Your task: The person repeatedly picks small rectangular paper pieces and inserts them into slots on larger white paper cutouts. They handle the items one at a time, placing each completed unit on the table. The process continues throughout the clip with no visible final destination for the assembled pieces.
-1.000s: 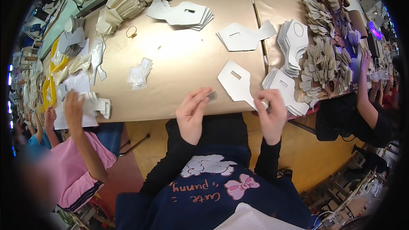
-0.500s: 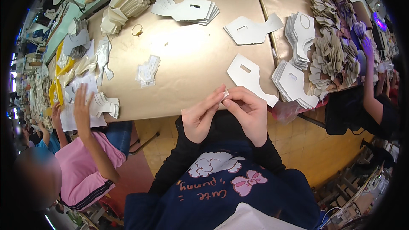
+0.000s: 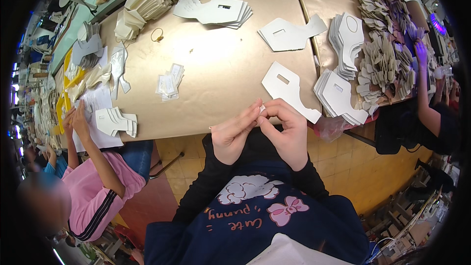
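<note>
My left hand (image 3: 232, 135) and my right hand (image 3: 287, 132) meet just over the table's near edge. Between their fingertips is a small white piece (image 3: 261, 109), mostly covered, too small to name; both hands pinch it. Right behind my right hand lies a flat white shaped cutout (image 3: 289, 88) with a slot in it. To the left of my hands, a little pile of small translucent white pieces (image 3: 170, 83) rests on the table.
White cutout stacks lie at the right (image 3: 338, 95) and at the back (image 3: 216, 11). A rubber band (image 3: 157, 35) is at the back left. Beside me at the left, a person in a pink shirt (image 3: 100, 186) works near yellow trays (image 3: 63, 110). Bundled beige pieces (image 3: 380, 64) line the far right.
My fingers have shifted slightly around the small white piece. At the left, the co-worker's raised hand has moved down and left, and both that person's hands are now together.
</note>
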Available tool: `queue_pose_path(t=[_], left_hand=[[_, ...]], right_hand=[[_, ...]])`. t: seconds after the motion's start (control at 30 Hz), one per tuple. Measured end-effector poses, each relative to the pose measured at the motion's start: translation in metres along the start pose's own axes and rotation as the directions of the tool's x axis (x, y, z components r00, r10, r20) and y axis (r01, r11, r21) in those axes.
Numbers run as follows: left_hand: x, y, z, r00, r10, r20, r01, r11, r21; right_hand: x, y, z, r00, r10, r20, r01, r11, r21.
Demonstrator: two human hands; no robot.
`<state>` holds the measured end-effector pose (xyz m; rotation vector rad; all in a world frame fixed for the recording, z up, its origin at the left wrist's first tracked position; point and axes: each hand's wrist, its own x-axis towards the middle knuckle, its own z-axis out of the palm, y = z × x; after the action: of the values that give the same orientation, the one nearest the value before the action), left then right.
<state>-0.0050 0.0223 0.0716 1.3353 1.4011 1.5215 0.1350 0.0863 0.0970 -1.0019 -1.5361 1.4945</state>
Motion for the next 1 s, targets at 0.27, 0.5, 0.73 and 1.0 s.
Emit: queue_pose_path(t=[0.27, 0.5, 0.73, 1.0], left_hand=[[0.000, -0.002, -0.004, 0.998, -0.039, 0.045, 0.040, 0.999, -0.023], [0.002, -0.003, -0.005, 0.993, -0.059, 0.098, 0.062, 0.998, -0.033], [-0.002, -0.001, 0.000, 0.940, -0.337, 0.057, 0.319, 0.803, -0.504], [0.002, 0.007, -0.002, 0.883, -0.468, -0.038, 0.439, 0.850, -0.291]], right_hand=[[0.000, -0.005, -0.005, 0.998, 0.057, 0.028, -0.057, 0.998, 0.001], [0.000, -0.005, -0.005, 0.998, 0.059, 0.005, -0.059, 0.998, 0.008], [-0.001, -0.007, 0.000, 0.998, -0.023, -0.056, 0.015, 0.990, -0.139], [0.002, 0.006, 0.004, 0.991, -0.134, -0.014, 0.123, 0.945, -0.302]])
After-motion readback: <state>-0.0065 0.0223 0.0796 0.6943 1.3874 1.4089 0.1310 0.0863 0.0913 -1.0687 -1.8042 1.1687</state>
